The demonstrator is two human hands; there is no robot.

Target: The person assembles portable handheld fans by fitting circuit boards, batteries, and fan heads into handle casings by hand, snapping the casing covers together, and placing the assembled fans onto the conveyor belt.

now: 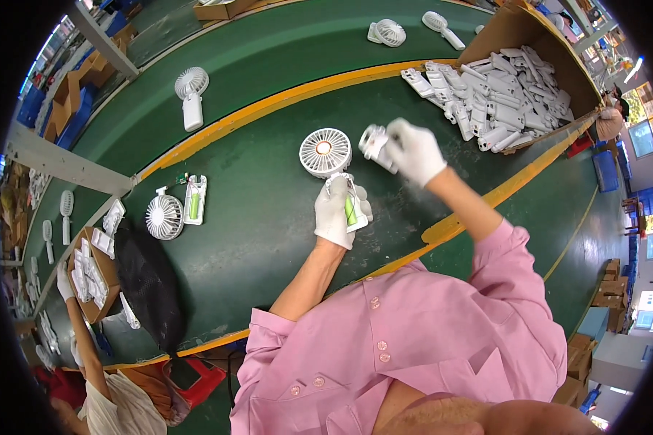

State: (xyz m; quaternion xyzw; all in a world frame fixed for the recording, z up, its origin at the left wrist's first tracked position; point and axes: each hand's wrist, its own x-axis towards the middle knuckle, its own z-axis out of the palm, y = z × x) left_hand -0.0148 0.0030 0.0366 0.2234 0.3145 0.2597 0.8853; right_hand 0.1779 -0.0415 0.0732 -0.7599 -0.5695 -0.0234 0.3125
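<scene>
White handheld fan [325,153], one, handle open: grasped in the left hand [331,216], centre of frame.
The fan head is seen just above the left fingers, with one green battery [350,210] exposed in the handle; one white casing [375,146] is gripped by the right hand [419,152], slightly blurred, near the fan head and apart from it. One second fan [165,216] is laid left of centre, beside one open handle shell [201,194]. One third fan [192,97] is placed upper left. Upper right, one cardboard box [495,30] is filled with white handle pieces [508,112], too crowded to count.
</scene>
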